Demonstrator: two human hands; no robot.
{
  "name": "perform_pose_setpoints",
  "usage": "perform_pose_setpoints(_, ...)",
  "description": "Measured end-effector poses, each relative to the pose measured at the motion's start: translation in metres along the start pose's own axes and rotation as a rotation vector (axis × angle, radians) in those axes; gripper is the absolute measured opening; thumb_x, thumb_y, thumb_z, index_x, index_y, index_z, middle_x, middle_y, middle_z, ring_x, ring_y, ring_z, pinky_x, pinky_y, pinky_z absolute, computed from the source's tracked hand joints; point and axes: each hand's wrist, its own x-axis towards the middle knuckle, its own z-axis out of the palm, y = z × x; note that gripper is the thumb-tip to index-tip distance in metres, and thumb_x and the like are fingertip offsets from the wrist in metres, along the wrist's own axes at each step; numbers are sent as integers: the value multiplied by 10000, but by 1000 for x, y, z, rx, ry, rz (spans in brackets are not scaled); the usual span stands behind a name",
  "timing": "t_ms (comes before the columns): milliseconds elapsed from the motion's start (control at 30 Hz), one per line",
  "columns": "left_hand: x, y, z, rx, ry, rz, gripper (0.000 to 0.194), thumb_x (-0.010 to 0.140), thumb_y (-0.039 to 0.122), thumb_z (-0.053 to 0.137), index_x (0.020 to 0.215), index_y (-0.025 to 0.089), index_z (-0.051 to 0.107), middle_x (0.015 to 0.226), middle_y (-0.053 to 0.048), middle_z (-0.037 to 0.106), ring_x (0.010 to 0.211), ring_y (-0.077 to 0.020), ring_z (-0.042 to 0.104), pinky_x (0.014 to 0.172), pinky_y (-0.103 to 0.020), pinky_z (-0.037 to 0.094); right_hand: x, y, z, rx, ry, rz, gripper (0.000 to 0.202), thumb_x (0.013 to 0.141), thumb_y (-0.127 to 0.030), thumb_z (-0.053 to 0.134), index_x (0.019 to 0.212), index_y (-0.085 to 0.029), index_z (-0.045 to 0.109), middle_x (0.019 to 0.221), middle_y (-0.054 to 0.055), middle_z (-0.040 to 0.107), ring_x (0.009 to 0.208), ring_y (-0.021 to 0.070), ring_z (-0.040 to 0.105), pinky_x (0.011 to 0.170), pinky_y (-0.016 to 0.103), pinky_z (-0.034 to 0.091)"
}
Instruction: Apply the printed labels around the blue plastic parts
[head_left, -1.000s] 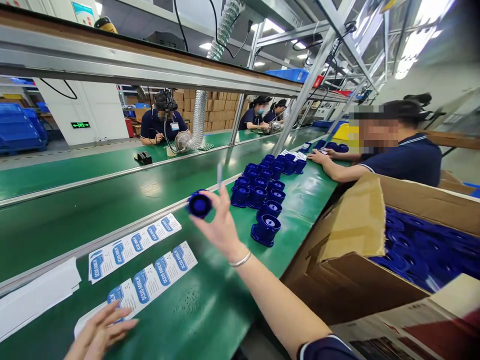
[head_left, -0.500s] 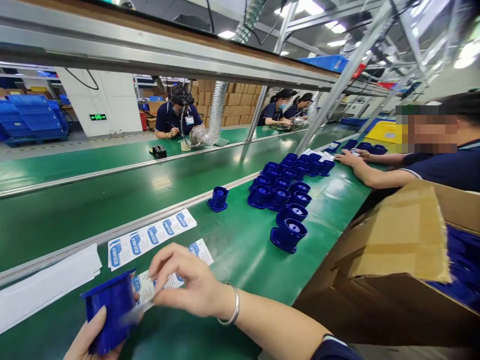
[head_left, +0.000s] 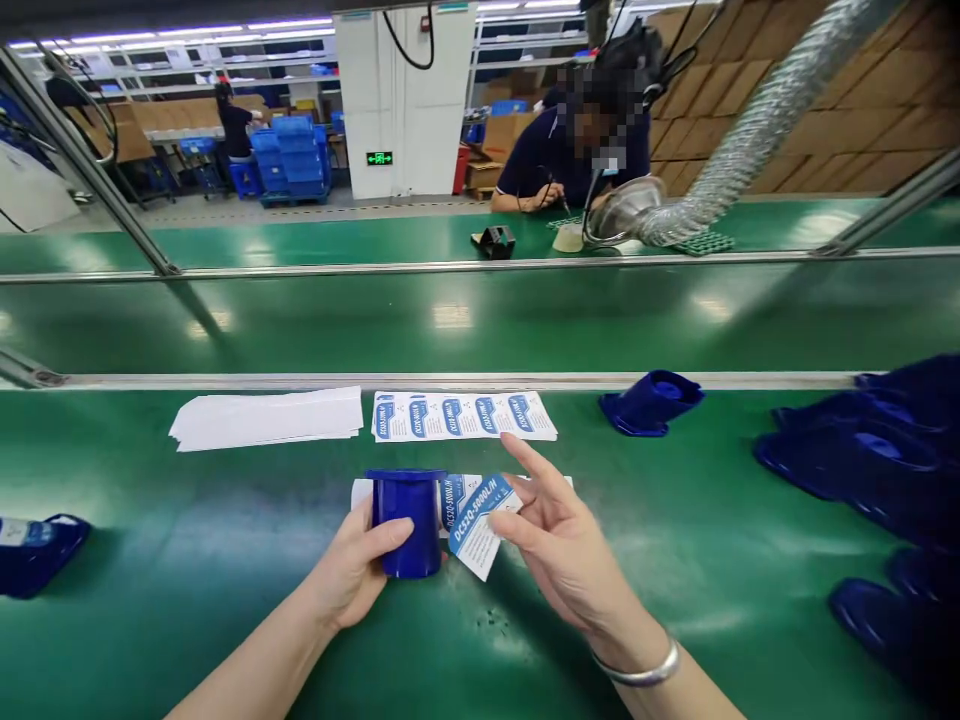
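Note:
My left hand (head_left: 352, 565) is wrapped round a blue plastic housing (head_left: 409, 525), flange end up, above the green bench. Just to its right, my right hand (head_left: 566, 545) pinches a blue-and-white label (head_left: 480, 525) by its right edge, thumb in front and index finger stretched out. The label hangs tilted, close beside the housing; whether they touch I cannot tell. Behind both hands lies a partly hidden label strip (head_left: 360, 490). Farther back is a sheet of several printed labels (head_left: 465, 415).
A stack of white paper strips (head_left: 270, 418) lies back left. One blue housing (head_left: 652, 402) rests back right; several more (head_left: 885, 460) crowd the right edge. A labelled housing (head_left: 45, 550) lies far left. Across the metal rail (head_left: 480, 382), a person (head_left: 570, 150) works beside a duct (head_left: 780, 130).
My view has swung left, toward the bench straight ahead. The label now shows its printed face and hangs clear in my right hand. The housing is still in my left hand, now more upright.

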Motion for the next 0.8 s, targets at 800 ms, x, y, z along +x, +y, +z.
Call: perform_pose_setpoints(800,-3,-4,16,176,15,177,733,837,348,774,1480,263,432,1418,-84,577,1347,-324,489,1101,-423,415,-15,5,22,-41,-111,180,364,852,-357,847,758,-201,532,740,-8,563,694,153,501,693,271,417)
